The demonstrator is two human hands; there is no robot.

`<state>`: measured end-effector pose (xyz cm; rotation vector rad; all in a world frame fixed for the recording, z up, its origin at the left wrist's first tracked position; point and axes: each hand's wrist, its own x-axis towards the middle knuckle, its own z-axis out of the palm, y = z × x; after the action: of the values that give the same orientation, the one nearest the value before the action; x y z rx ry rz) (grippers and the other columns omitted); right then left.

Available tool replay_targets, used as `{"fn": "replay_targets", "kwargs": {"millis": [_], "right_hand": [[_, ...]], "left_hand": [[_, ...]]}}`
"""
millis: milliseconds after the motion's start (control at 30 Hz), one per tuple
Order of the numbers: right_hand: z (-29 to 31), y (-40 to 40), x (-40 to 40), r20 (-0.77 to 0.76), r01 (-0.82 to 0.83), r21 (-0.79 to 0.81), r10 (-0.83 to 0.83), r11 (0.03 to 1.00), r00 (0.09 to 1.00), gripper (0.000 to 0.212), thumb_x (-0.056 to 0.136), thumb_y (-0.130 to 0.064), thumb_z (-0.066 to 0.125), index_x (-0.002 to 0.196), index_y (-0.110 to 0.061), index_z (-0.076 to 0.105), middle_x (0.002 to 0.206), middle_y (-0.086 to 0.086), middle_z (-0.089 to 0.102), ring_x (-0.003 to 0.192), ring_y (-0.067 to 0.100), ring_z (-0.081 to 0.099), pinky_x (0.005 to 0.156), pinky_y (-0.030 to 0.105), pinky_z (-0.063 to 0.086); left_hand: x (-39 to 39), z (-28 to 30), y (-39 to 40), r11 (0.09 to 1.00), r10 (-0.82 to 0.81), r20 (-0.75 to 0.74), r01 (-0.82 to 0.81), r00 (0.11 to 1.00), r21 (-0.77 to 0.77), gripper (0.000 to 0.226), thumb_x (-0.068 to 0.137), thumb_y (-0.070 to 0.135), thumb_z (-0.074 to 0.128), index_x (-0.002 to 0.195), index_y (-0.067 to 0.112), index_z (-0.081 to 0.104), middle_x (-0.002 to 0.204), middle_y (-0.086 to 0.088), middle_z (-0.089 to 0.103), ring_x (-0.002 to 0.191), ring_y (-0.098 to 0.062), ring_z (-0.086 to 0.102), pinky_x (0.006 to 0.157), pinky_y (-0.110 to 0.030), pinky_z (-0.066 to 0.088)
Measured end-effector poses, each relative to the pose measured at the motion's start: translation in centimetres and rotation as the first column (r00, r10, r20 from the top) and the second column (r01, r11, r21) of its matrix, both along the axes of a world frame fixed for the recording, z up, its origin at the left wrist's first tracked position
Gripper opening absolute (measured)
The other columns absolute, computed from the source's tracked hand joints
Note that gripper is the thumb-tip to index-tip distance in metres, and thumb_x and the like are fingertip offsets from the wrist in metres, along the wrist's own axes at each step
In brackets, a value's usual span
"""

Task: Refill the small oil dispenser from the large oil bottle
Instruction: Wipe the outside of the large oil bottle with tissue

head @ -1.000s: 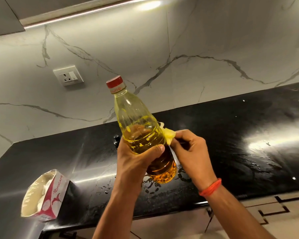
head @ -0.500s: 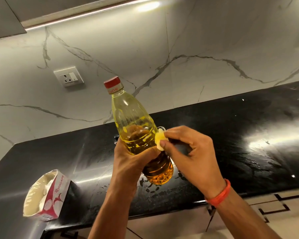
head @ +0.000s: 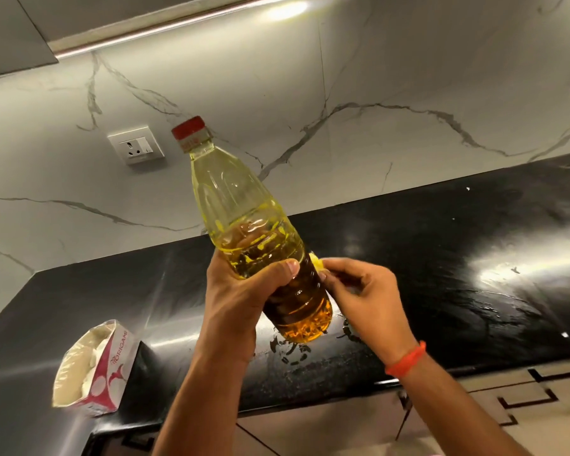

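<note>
At the far left of the black counter (head: pixel 441 245) lies an opened paper packet (head: pixel 93 366) of something white, well apart from the work; on the marble wall above it sits a wall socket (head: pixel 135 144). Moving right, the left hand (head: pixel 241 291) wraps its fingers and thumb round the middle of the large oil bottle (head: pixel 254 232), held clear above the counter, tilted, red cap (head: pixel 190 128) on. It is roughly half full — moderately heavy, I judge, with thin plastic that gives under squeeze and is likely slick with oil, so the ribbed waist is the sound place to grip. Just beside it, the right hand (head: pixel 359 291) pinches a small yellow scrap (head: pixel 316 260) against the bottle's side — perhaps a label remnant. Nothing blocks the way; the small dispenser is not in view.
</note>
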<state>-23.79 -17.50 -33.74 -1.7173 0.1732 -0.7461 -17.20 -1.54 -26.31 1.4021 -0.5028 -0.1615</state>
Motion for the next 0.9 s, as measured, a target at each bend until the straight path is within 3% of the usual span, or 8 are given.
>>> {"fn": "replay_targets", "kwargs": {"millis": [100,233,367,467,567,667,767,900], "right_hand": [[0.0,0.8,-1.3,0.157,0.099,-0.157,-0.074,0.983,0.985,0.016,0.087,-0.015,0.078,0.103,-0.013,0.078,0.096,-0.007,0.075,0.09,0.01,0.072,0.077,0.031,0.06],[1.4,2.9,-2.2,0.255,0.116,-0.319,-0.033,0.941,0.966,0.014,0.083,-0.011,0.081,0.097,-0.009,0.078,0.104,0.002,0.069,0.096,0.014,0.068,0.079,0.025,0.057],[2.8,3.4,-1.5,0.299,0.186,-0.333,-0.084,0.924,0.95,0.012,0.084,-0.015,0.078,0.094,-0.009,0.078,0.103,0.003,0.069,0.094,0.01,0.067,0.08,0.019,0.056],[2.9,2.6,-0.8,0.29,0.197,-0.238,-0.124,0.951,0.949,0.011,0.087,-0.014,0.077,0.097,-0.008,0.075,0.097,0.001,0.071,0.089,0.009,0.068,0.079,0.017,0.054],[1.7,1.5,-0.1,0.154,0.155,-0.068,-0.143,0.986,0.978,0.015,0.09,-0.012,0.075,0.105,-0.012,0.074,0.096,-0.005,0.073,0.091,0.009,0.07,0.081,0.023,0.058],[-0.3,0.5,0.4,-0.002,0.009,0.157,-0.009,0.988,1.0,0.019,0.091,-0.01,0.072,0.106,-0.021,0.076,0.091,-0.006,0.076,0.088,0.01,0.072,0.08,0.025,0.058],[-2.1,0.4,0.0,-0.045,-0.081,0.359,0.104,0.93,0.994,0.019,0.091,-0.01,0.072,0.099,-0.026,0.078,0.086,0.0,0.077,0.079,0.012,0.07,0.074,0.025,0.058],[-3.6,2.2,-0.6,0.015,-0.229,0.583,0.271,0.78,0.963,0.013,0.09,-0.004,0.073,0.096,-0.014,0.078,0.086,0.009,0.077,0.076,0.015,0.069,0.07,0.027,0.056]], "left_hand": [[0.4,0.1,-0.1,0.999,0.047,-0.015,-0.047,0.999,0.006,0.067,0.053,0.032,0.086,0.116,0.03,0.063,0.099,0.003,0.077,0.092,-0.018,0.076,0.072,-0.023,0.058],[0.3,0.1,-0.5,0.998,0.067,0.005,-0.067,0.998,0.017,0.066,0.055,0.033,0.084,0.116,0.023,0.061,0.093,0.001,0.076,0.083,-0.017,0.076,0.067,-0.021,0.058],[-0.3,-0.2,-1.1,0.998,0.049,0.004,-0.049,0.999,0.028,0.058,0.063,0.019,0.084,0.117,0.017,0.062,0.091,-0.005,0.076,0.08,-0.021,0.075,0.066,-0.024,0.058],[-0.2,-0.1,-1.0,0.998,0.064,-0.018,-0.064,0.998,0.016,0.066,0.057,0.026,0.086,0.118,0.021,0.061,0.094,-0.001,0.076,0.086,-0.019,0.075,0.071,-0.025,0.058],[-0.2,0.1,-0.7,0.998,0.067,-0.032,-0.067,0.997,0.006,0.074,0.052,0.034,0.085,0.121,0.024,0.061,0.103,-0.001,0.076,0.094,-0.02,0.075,0.074,-0.025,0.059],[-0.2,0.3,-0.6,0.998,0.067,-0.042,-0.068,0.997,-0.02,0.068,0.053,0.032,0.085,0.117,0.028,0.063,0.099,0.002,0.077,0.093,-0.02,0.075,0.073,-0.024,0.059],[0.1,0.5,-0.5,0.997,0.07,-0.058,-0.072,0.996,-0.034,0.068,0.053,0.031,0.084,0.118,0.024,0.064,0.095,0.002,0.075,0.091,-0.02,0.075,0.075,-0.029,0.059],[0.2,0.9,-0.8,0.993,0.081,-0.088,-0.088,0.993,-0.077,0.073,0.056,0.031,0.083,0.124,0.017,0.062,0.102,-0.003,0.075,0.096,-0.022,0.074,0.078,-0.031,0.059]]}}
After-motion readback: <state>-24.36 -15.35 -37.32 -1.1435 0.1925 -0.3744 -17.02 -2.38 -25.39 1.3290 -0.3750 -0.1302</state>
